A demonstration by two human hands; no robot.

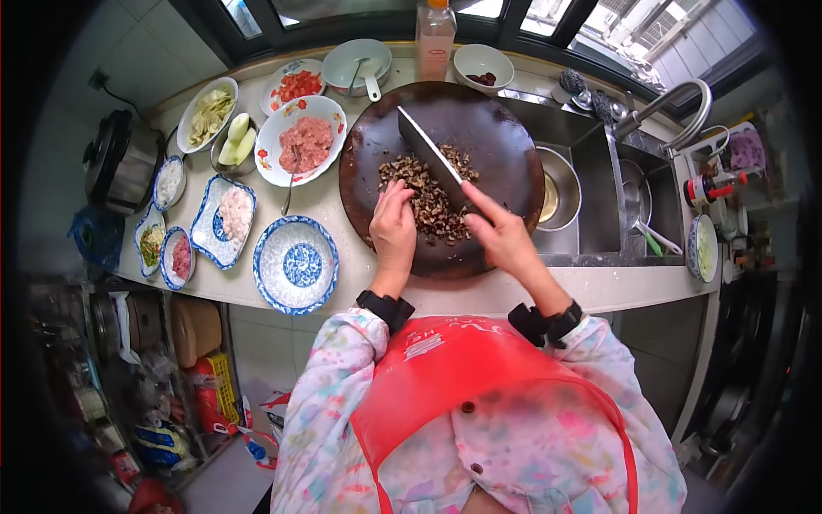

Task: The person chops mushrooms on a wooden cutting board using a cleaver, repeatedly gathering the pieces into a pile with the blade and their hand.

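On the round cutting board point(479, 128), mid-chop: my right hand point(501, 236) grips the cleaver point(432, 158), my left hand point(394, 224) rests curled on the chopped mushrooms point(428, 197). Next cut likely needs the pile regathered, left fingertips kept back from the blade.

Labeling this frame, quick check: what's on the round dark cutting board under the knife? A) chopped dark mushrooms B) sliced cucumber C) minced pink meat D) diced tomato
A: the right hand holds the cleaver over a pile of chopped dark mushrooms on the round cutting board, with the left hand steadying the pile; the minced meat sits apart in a floral bowl.
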